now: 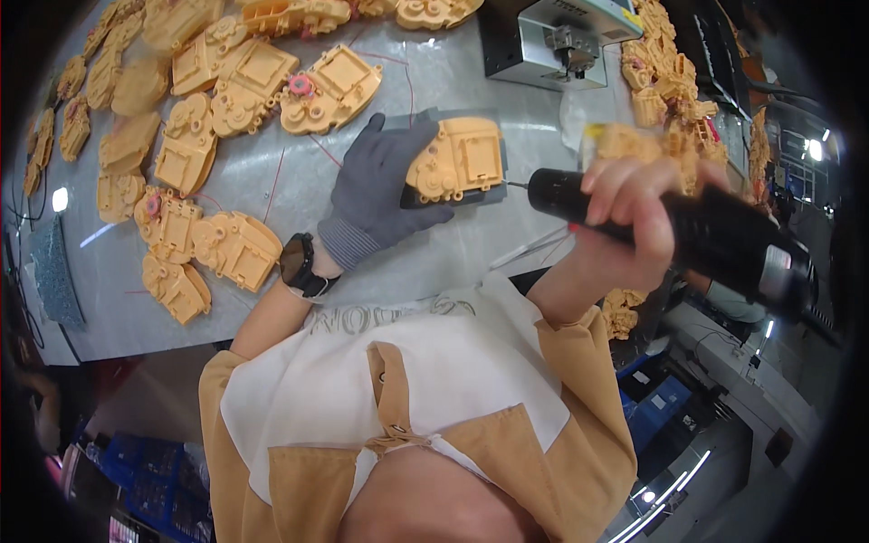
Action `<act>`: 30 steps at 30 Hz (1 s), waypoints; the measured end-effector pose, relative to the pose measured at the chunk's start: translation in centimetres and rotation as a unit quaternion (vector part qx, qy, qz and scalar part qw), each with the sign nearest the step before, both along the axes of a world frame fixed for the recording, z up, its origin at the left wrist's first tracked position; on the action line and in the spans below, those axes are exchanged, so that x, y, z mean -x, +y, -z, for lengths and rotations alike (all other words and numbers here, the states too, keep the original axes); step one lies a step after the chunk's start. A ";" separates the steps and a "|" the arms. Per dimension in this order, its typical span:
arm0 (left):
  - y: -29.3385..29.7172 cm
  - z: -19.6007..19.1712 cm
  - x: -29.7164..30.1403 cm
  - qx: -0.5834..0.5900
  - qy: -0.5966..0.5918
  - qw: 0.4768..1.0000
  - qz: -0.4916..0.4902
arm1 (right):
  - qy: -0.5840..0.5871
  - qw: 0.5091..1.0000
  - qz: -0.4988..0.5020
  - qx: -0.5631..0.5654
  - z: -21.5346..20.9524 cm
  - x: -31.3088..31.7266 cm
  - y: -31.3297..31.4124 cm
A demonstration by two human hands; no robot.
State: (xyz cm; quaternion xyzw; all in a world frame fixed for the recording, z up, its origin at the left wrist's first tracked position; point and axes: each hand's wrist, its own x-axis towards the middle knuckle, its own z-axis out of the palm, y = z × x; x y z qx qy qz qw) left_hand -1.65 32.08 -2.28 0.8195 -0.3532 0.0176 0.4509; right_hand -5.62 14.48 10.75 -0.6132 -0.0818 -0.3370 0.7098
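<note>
1. Step in hand, as I judge it: screwing a housing [455, 159] together. The gloved left hand [378, 185] lies flat, pinning it on a dark jig [433, 198]; no fingers curl round it.
2. The bare right hand [627, 224] is clenched on a black driver [674, 231], its bit just right of the housing.
3. Next calls for seating the bit squarely in a screw hole.
4. The housing is orange plastic, ribbed, with a square recess.
</note>
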 end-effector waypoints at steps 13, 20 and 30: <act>0.0 0.5 0.1 0.001 -0.002 1.000 -0.015 | 0.048 0.998 0.012 0.035 2.0 0.6 1.0; -0.1 0.5 0.1 0.011 -0.001 1.000 -0.013 | 0.062 0.997 0.014 0.038 2.4 0.3 1.5; -0.2 0.9 0.1 0.000 -0.001 1.000 -0.009 | 0.062 0.996 0.001 0.063 2.9 0.2 2.0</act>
